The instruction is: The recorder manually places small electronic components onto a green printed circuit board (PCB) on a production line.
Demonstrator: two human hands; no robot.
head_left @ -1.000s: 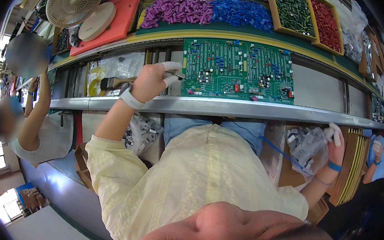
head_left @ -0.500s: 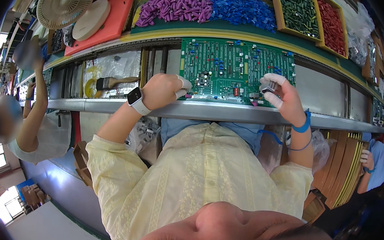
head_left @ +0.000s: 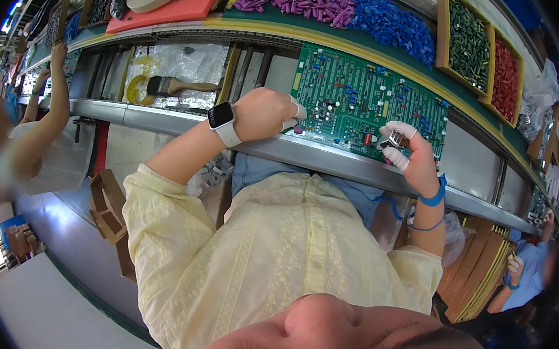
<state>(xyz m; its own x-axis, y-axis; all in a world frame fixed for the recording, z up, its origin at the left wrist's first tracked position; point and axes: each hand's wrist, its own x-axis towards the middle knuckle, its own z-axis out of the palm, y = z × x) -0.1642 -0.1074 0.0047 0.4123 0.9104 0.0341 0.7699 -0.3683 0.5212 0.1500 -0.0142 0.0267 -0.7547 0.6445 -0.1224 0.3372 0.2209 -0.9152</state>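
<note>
A green circuit board [head_left: 337, 123], dotted with small parts, lies across the rails in front of me. My left hand [head_left: 268, 114], with white finger cots and a watch on its wrist, is closed at the board's near left corner. Its fingertips are pressed together, and whatever they hold is hidden. Beside them a small purple part [head_left: 298, 129] sits on the board. Over the near right part of the board, my right hand [head_left: 409, 149] pinches a small silver metal component [head_left: 393, 140] between cot-covered thumb and fingers. A blue band circles that wrist.
Beyond the board are piles of purple parts [head_left: 295, 0] and blue parts [head_left: 393, 28], plus boxes of green parts [head_left: 467, 45] and red parts [head_left: 505, 74]. A brush [head_left: 167, 85] lies left of the board. Co-workers sit at both sides. A metal rail [head_left: 255, 144] runs along the front.
The whole view has turned slightly, so board and bins appear shifted to the right. Both hands keep nearly the same places at the board, the right still pinching the silver component.
</note>
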